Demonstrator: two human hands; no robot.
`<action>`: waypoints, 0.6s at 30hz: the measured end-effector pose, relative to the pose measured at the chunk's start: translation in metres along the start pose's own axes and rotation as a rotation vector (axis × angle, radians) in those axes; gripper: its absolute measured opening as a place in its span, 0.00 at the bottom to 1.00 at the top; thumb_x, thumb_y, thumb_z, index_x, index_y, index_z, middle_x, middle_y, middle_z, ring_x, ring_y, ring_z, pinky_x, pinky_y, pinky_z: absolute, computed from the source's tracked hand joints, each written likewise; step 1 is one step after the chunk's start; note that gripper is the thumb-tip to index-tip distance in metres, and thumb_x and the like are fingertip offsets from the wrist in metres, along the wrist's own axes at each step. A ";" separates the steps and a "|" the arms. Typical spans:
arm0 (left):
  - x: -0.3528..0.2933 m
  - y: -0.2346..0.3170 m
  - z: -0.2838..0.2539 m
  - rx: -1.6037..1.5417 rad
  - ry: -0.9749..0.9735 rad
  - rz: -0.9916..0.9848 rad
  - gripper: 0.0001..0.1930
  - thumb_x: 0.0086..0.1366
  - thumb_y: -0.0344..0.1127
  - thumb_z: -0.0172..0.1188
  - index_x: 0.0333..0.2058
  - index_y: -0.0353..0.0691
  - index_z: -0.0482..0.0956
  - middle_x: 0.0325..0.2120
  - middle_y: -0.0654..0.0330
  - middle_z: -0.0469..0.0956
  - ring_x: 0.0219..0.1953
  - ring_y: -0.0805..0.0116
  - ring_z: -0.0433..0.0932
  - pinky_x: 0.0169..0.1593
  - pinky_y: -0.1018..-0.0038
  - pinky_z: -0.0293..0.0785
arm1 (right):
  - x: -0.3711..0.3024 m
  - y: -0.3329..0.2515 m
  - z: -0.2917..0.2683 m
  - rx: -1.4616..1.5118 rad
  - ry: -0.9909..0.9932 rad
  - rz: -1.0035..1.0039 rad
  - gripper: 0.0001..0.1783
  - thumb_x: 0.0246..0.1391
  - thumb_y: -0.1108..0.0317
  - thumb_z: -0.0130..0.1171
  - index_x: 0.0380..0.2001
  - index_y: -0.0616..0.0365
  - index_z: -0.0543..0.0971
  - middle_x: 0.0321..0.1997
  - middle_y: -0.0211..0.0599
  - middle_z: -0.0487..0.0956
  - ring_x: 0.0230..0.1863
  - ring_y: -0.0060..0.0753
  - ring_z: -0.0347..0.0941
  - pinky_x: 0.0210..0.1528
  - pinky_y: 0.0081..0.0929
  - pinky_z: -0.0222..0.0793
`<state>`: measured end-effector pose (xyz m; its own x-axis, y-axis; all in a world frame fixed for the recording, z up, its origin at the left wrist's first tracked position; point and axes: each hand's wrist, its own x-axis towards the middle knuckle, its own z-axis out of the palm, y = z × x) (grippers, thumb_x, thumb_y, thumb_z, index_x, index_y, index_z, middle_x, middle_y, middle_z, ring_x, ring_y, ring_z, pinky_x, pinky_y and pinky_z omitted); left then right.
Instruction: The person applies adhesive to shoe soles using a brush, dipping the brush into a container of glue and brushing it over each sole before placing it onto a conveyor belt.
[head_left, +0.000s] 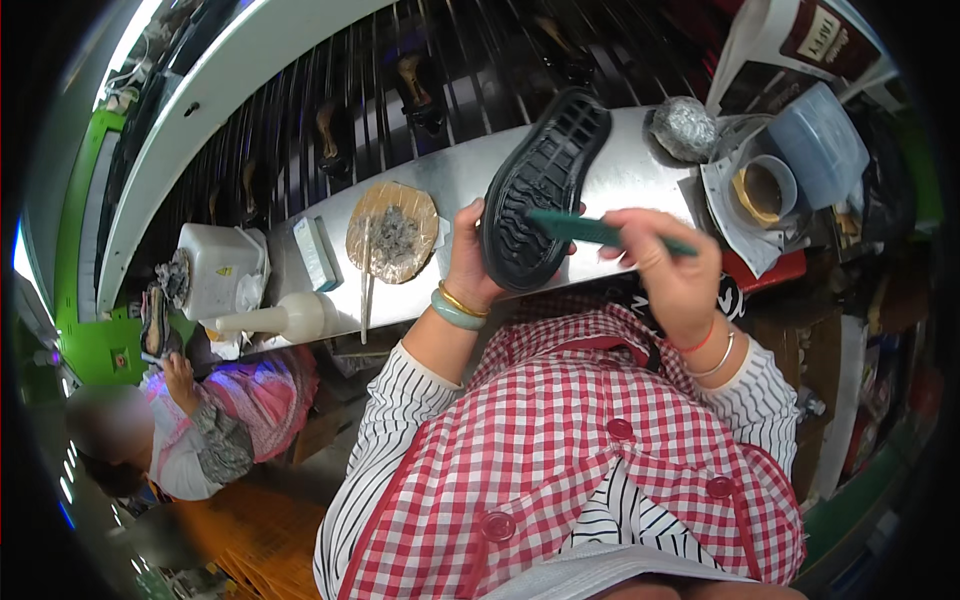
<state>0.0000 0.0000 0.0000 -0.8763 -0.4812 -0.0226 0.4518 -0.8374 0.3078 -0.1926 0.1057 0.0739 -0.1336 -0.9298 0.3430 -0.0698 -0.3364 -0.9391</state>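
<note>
A black shoe sole (556, 150) stands tilted over the metal bench, its ribbed face toward me. My left hand (469, 252) grips its left edge near the lower end, thumb in front and the other fingers mostly hidden behind. In my right hand (672, 268) is a slim green brush (588, 229), pinched by the handle. The brush's head reaches the middle of the sole and seems to touch its ribs; its bristles are hard to make out.
On the metal bench (470, 160) lie a foil ball (684, 128), a round tan disc (424, 262) with grey scraps and a thin stick (366, 285). A white bottle (300, 316), white canister (215, 268) and glue-like cup (762, 190) stand around. Dark rods run behind; a co-worker (220, 430) sits left.
</note>
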 end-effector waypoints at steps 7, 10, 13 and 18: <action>-0.016 -0.025 0.024 0.391 0.112 0.218 0.39 0.50 0.40 0.62 0.61 0.46 0.55 0.53 0.54 0.66 0.55 0.55 0.69 0.56 0.61 0.69 | 0.008 0.004 0.010 -0.156 0.295 -0.095 0.08 0.58 0.71 0.55 0.35 0.65 0.78 0.25 0.34 0.79 0.23 0.20 0.76 0.24 0.13 0.67; -0.023 -0.026 0.022 0.500 0.231 0.387 0.41 0.48 0.33 0.63 0.61 0.48 0.54 0.54 0.59 0.64 0.56 0.61 0.66 0.57 0.67 0.66 | -0.012 0.015 -0.004 -0.223 0.315 -0.082 0.07 0.57 0.73 0.55 0.34 0.66 0.78 0.23 0.34 0.77 0.22 0.18 0.74 0.24 0.14 0.67; -0.024 -0.027 0.018 0.650 0.202 0.476 0.41 0.49 0.31 0.62 0.62 0.47 0.53 0.55 0.60 0.63 0.56 0.61 0.66 0.58 0.67 0.65 | -0.020 0.007 -0.007 -0.175 0.399 -0.011 0.06 0.56 0.75 0.54 0.34 0.67 0.78 0.23 0.34 0.78 0.22 0.19 0.74 0.25 0.16 0.68; -0.024 -0.028 0.022 0.901 0.112 0.685 0.48 0.48 0.26 0.66 0.64 0.46 0.46 0.57 0.53 0.60 0.58 0.58 0.64 0.61 0.63 0.62 | -0.021 0.009 -0.003 -0.262 0.287 -0.032 0.06 0.55 0.74 0.55 0.32 0.64 0.79 0.22 0.33 0.77 0.23 0.18 0.73 0.26 0.16 0.67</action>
<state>0.0051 0.0405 0.0131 -0.4511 -0.8242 0.3423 0.5056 0.0801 0.8591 -0.1938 0.1230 0.0581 -0.3961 -0.8271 0.3988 -0.3235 -0.2808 -0.9036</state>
